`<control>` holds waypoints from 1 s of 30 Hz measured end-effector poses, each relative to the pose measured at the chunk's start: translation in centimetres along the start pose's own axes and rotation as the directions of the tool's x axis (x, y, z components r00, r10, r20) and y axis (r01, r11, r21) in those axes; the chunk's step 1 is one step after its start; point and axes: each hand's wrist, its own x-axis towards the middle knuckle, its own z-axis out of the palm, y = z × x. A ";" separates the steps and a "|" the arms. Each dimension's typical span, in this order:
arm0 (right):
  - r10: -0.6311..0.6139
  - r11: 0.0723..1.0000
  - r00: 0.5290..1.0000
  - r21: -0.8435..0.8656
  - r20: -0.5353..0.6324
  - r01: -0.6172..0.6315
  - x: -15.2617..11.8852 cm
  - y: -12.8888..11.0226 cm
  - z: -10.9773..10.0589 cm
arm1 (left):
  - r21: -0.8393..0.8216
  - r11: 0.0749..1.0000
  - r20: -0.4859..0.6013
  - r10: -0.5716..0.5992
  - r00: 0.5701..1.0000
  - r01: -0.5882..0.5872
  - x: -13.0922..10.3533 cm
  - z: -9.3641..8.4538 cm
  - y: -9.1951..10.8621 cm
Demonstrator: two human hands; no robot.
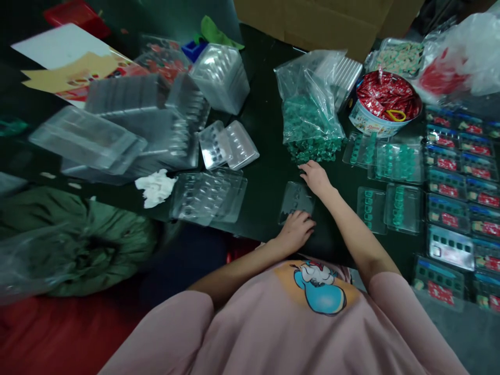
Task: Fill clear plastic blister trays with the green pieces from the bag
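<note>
A clear plastic blister tray (296, 194) lies flat on the dark worktop (263, 177) in front of the person, its row of cavities looking dark. The left hand (295, 232) overlaps its near edge, fingers slightly spread; whether they grip it or merely rest there, I cannot tell. The right hand (315, 178) reaches past the tray's far right corner, fingers loosely bent just beside the heap of translucent green pieces (315, 151); whether a piece is pinched between them cannot be made out.

Good handling here, I judge, means light left-hand pressure on the rim, clear of the cavities, and taking loose pieces from the heap's near edge so the rest do not scatter.

Behind the heap stands the open plastic bag (308, 86). To the right, trays with green rows (398, 207) lie near a round tin (375, 124) of red packets (385, 95). Leftward are flat empty trays (207, 197), crumpled tissue (155, 187) and stacked clear trays (133, 133).
</note>
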 end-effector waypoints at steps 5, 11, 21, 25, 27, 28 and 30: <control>0.052 0.992 0.992 0.117 -0.115 -0.038 -0.1 1.1 0.5 | 0.036 0.999 0.032 0.008 0.999 -0.009 1.4 0.3 0.1; 0.314 0.876 0.875 0.467 -0.369 -0.118 -4.0 4.2 -1.8 | -0.069 0.995 -0.020 0.076 0.997 -0.077 3.1 0.6 0.8; 0.477 0.742 0.795 0.657 -0.374 -0.137 -9.8 4.0 -2.9 | -0.003 0.982 -0.165 -0.189 0.968 0.191 12.6 -6.6 -7.7; 0.470 0.741 0.796 0.660 -0.380 -0.122 -10.1 3.6 -3.5 | 0.159 0.969 -0.041 -0.187 0.982 0.191 14.4 -6.5 -8.6; 0.465 0.742 0.796 0.661 -0.388 -0.111 -10.4 3.4 -3.9 | 0.226 0.954 0.001 -0.204 0.979 0.199 14.8 -6.3 -8.3; 0.468 0.743 0.793 0.659 -0.391 -0.113 -10.5 3.4 -4.0 | 0.256 0.945 0.020 -0.216 0.976 0.204 14.9 -6.3 -8.0; 0.481 0.749 0.783 0.649 -0.396 -0.132 -10.7 3.3 -3.9 | 0.300 0.932 0.063 -0.233 0.971 0.204 15.1 -6.1 -7.6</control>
